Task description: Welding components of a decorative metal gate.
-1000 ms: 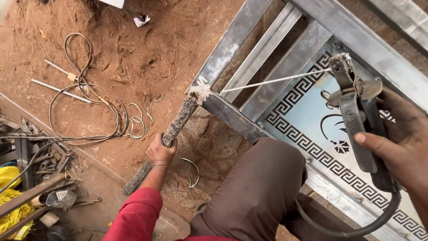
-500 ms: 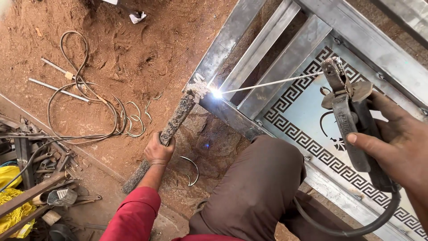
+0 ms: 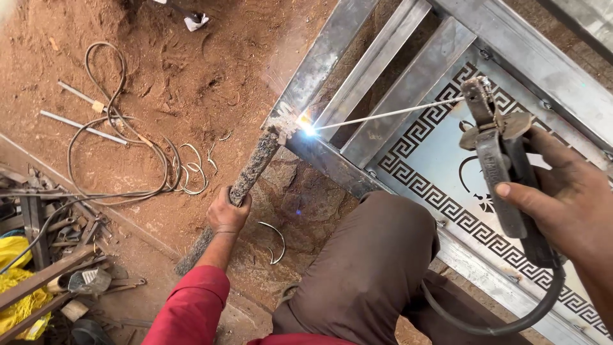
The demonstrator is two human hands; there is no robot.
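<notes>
Everything is being carried by a floor of reddish-brown dirt (image 3: 211,70). A grey metal frame (image 3: 332,51) is being supported on it at the right. Loops of dark cable (image 3: 115,121), thin rods (image 3: 76,126) and bent wire pieces (image 3: 191,167) are lying on it, with scrap metal (image 3: 51,255) being piled at the lower left.

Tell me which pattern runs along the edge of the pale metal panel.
A dark key-shaped border on the pale panel, beside the right hand; the head view shows it.
</notes>
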